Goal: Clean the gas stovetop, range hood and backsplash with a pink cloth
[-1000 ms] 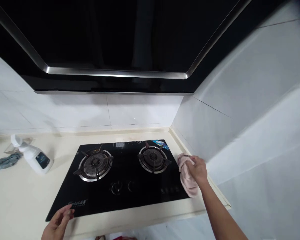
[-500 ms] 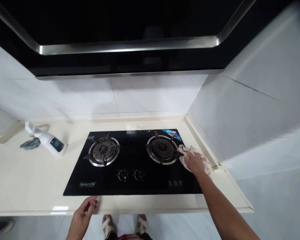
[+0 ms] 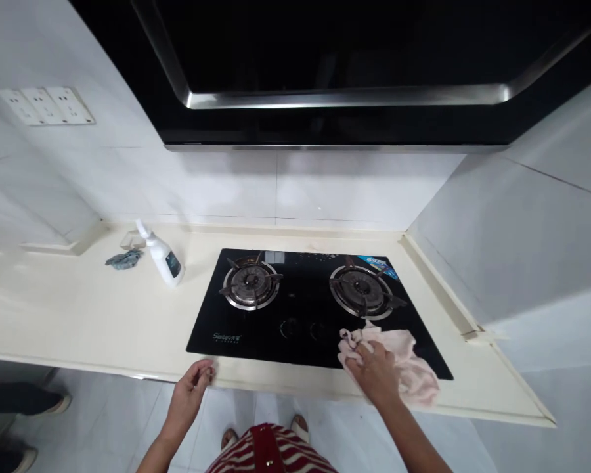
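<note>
A crumpled pale pink cloth [image 3: 396, 355] lies over the front right part of the black glass gas stove [image 3: 295, 348] and hangs past its front edge. My right hand [image 3: 374, 371] presses down on this cloth, fingers closed into it. At the counter's front edge, by the stove's front left corner, my left hand [image 3: 193, 387] has its fingers curled together, with nothing seen in them. Two round burners with pan supports, the left burner [image 3: 251, 282] and the right burner [image 3: 360, 289], stand on the glass. The control knobs [image 3: 290, 328] sit between them, toward the front.
A white spray bottle [image 3: 162, 259] leans on the counter [image 3: 79, 309], left of the stove. Beside it lies a dark grey-green rag [image 3: 124, 259]. Overhead hangs a black range hood [image 3: 335, 125]. A tiled wall [image 3: 536, 263] bounds the right side. Another person's legs [image 3: 20, 397] show at lower left.
My right hand has drawn the cloth from beside the right burner toward the stove's front edge. The camera view has turned left; my left hand remains by the counter edge.
</note>
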Demonstrator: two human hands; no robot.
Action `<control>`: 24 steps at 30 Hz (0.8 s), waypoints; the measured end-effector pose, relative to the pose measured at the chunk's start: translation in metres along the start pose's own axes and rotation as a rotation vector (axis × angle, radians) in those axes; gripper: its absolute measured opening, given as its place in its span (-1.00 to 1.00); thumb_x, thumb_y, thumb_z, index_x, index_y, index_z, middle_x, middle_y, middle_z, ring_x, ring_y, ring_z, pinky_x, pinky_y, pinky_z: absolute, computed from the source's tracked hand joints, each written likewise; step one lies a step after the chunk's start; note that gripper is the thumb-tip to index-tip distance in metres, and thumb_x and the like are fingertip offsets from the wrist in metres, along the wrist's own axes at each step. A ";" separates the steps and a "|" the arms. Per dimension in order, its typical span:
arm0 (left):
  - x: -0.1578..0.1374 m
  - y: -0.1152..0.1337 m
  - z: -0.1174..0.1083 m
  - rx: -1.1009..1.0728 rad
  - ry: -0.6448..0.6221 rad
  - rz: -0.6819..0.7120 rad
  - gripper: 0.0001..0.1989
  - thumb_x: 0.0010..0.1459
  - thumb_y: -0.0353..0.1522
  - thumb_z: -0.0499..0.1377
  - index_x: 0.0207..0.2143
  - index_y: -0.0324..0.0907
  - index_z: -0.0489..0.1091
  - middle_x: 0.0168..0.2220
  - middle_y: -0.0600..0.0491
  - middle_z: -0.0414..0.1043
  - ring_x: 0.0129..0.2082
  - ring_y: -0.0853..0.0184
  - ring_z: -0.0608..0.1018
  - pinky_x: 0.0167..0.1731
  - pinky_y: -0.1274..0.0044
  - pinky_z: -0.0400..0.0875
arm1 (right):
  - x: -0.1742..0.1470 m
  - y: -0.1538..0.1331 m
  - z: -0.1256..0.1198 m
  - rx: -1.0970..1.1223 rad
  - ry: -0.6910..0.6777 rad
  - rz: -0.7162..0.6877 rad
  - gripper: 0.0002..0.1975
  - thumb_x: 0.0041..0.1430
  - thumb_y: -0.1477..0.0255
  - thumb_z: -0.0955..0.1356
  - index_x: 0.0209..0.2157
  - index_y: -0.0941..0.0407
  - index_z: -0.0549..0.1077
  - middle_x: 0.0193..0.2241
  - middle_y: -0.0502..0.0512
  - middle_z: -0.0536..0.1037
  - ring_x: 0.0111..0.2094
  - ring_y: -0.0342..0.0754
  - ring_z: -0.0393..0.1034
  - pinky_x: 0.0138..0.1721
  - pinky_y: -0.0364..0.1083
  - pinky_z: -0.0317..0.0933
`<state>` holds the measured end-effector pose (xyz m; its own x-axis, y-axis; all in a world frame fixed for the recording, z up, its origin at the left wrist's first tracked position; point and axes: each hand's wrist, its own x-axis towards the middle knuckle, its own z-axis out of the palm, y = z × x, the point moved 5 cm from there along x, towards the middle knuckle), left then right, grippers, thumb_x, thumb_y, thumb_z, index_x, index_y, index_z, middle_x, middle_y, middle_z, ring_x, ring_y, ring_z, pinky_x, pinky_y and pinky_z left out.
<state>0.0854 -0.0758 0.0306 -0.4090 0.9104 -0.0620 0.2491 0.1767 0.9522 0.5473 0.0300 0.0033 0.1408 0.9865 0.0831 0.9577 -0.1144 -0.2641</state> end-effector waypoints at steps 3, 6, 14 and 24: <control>0.002 -0.010 -0.019 0.002 -0.026 -0.009 -0.43 -0.07 0.10 0.25 -0.25 -0.19 0.49 -0.34 -0.04 0.59 -0.29 0.18 0.61 -0.18 0.38 0.53 | -0.033 -0.060 0.009 -0.011 0.022 -0.105 -0.72 0.15 0.22 0.32 -0.14 -0.06 0.55 0.12 0.21 0.33 0.03 0.31 0.19 -0.14 0.22 0.22; 0.002 -0.022 -0.043 0.037 -0.010 -0.015 -0.44 -0.05 0.11 0.22 -0.25 -0.18 0.49 -0.35 -0.03 0.58 -0.31 0.18 0.61 -0.17 0.37 0.54 | -0.061 -0.112 0.024 -0.024 0.001 -0.203 -0.74 0.11 0.25 0.34 -0.16 -0.05 0.56 0.16 0.21 0.30 0.07 0.34 0.17 -0.11 0.22 0.20; -0.017 -0.058 -0.113 0.005 0.083 -0.081 -0.42 -0.13 0.14 0.26 -0.29 -0.15 0.52 -0.32 -0.02 0.61 -0.28 0.13 0.65 -0.20 0.34 0.60 | -0.099 -0.271 0.063 0.125 -0.091 -0.495 -0.70 0.08 0.22 0.42 -0.12 -0.04 0.56 0.24 0.16 0.24 0.11 0.29 0.13 0.05 0.24 0.04; -0.077 -0.106 -0.195 0.106 0.257 -0.246 -0.28 -0.33 0.25 0.30 -0.30 -0.13 0.53 -0.39 0.00 0.63 -0.36 0.10 0.67 -0.32 0.41 0.62 | -0.129 -0.480 0.082 0.135 -0.243 -1.008 -0.66 0.18 0.16 0.37 -0.04 -0.02 0.47 0.07 0.15 0.30 0.06 0.19 0.09 -0.01 0.18 0.08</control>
<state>-0.0804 -0.2378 -0.0076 -0.6718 0.7145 -0.1953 0.1997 0.4287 0.8811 0.0483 -0.0328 0.0401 -0.7766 0.6158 0.1330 0.5648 0.7740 -0.2861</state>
